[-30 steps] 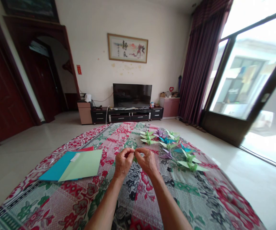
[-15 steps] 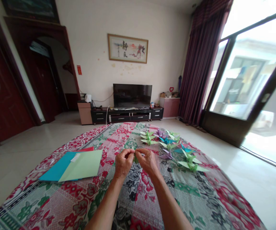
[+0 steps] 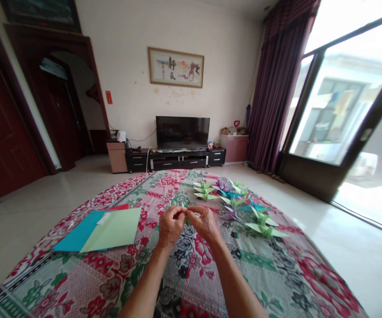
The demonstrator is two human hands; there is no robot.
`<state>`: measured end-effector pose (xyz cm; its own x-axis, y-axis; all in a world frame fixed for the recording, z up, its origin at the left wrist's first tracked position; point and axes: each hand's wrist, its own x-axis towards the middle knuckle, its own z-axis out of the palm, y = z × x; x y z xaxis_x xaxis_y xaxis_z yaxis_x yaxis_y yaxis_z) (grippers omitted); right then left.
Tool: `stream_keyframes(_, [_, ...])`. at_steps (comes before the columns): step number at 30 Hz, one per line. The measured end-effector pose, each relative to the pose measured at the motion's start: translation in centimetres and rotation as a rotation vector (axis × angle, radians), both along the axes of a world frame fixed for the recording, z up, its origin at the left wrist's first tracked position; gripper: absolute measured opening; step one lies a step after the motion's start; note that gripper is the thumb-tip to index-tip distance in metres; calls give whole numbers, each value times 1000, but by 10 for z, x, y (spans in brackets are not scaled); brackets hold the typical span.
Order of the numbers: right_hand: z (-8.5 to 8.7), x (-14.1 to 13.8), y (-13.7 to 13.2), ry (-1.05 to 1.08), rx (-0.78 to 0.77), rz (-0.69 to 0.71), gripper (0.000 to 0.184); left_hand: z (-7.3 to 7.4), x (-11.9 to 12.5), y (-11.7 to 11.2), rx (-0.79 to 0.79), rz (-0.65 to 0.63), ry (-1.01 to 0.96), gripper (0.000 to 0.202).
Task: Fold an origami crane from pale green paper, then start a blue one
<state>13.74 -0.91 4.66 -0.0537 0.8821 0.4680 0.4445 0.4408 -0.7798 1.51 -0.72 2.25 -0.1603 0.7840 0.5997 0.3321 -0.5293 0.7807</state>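
Both hands meet over the middle of the table, fingertips pinched together. Between them is a small piece of folded green paper point(image 3: 187, 220), mostly hidden by the fingers. My left hand point(image 3: 171, 226) is closed on it from the left, thumb against forefinger. From the right, my right hand point(image 3: 204, 224) pinches the same paper. Just right of my right hand lies a purple paper crane point(image 3: 231, 214). More folded cranes stand beyond it, among them a light green crane point(image 3: 266, 229) and a blue crane point(image 3: 231, 194).
Left of my hands lies a stack of coloured sheets, with a light green sheet point(image 3: 118, 229) over a blue sheet point(image 3: 78, 234) and a red edge behind. A flowered tablecloth point(image 3: 194, 282) covers the round table. A television point(image 3: 182, 132) stands beyond it.
My hands stay almost in the same place, still pinching the green paper. The cranes and the sheets have not moved; the view has shifted very slightly.
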Motion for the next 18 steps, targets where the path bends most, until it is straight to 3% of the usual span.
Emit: stream_keyframes(18, [-3,0,2,50,27,-12,25,-5,0,4,-78,-32,-96,24])
